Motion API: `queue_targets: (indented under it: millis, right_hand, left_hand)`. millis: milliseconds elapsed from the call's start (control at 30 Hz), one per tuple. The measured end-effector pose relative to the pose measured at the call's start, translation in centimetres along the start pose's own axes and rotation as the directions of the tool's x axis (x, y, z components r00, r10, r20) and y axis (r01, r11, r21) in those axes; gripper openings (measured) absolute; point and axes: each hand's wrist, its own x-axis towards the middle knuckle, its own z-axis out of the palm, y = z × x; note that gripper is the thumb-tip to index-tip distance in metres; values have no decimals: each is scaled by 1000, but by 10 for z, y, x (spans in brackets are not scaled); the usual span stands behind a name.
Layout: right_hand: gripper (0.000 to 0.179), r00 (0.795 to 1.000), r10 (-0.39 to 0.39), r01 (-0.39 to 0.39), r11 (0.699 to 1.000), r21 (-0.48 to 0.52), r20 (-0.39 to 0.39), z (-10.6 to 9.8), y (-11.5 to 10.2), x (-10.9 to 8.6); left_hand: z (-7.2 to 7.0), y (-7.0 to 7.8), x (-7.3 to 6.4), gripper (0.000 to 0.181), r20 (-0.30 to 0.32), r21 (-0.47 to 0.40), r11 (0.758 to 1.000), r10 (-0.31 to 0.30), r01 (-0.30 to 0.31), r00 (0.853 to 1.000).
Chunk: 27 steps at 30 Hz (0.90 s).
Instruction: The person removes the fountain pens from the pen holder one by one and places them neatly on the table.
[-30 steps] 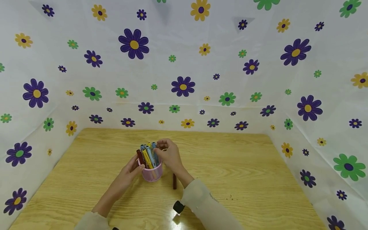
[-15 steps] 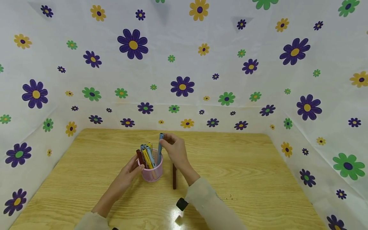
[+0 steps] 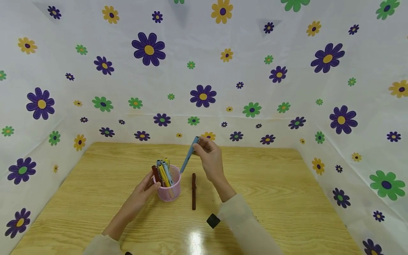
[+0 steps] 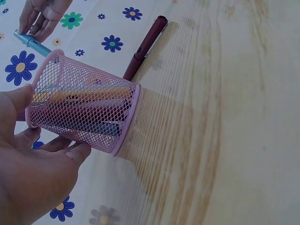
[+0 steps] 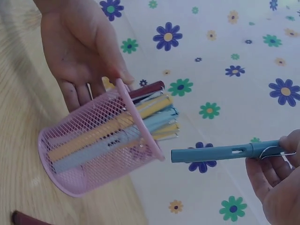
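Observation:
A pink mesh pen cup (image 3: 169, 194) stands on the table, holding several yellow, light blue and dark red pens (image 5: 157, 107). My left hand (image 3: 140, 196) grips its left side, thumb at the rim and fingers around the wall. Just right of the cup, my right hand (image 3: 213, 159) pinches a blue pen (image 3: 188, 157) near its clip end. That pen slants down to the left, its lower end near the cup's rim and outside it in the right wrist view. A dark brown-red pen (image 3: 193, 194) lies on the table between the cup and my right forearm.
The wooden table (image 3: 271, 184) is enclosed at the back and sides by white sheeting (image 3: 242, 42) printed with flowers. A black block-like piece (image 3: 213, 221) sits at my right sleeve. Small dark specks show on the table by that sleeve.
My right hand has drawn the blue pen up out of the cup and moved it right, tilting it. The lying pen has come fully into sight. My left hand stays on the cup.

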Motion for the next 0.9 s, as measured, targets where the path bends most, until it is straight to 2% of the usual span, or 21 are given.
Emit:
queue_targets:
  millis: [333,600,900]
  right_hand:
    - [25,1000,-15,15,999,34,1,-27,-15,4]
    - [24,998,-8,8,1000,1,-64,-50,-23,4]
    - [25,994,22,-24,999,-20,-103,-72,-23,2]
  left_hand:
    - [1,3,0,76,10,-25,999,21,-21,1000]
    - [1,2,0,75,10,-19,1000,19,-19,1000]
    - [1,2,0,75,8,-15,1000,18,-18,1000]
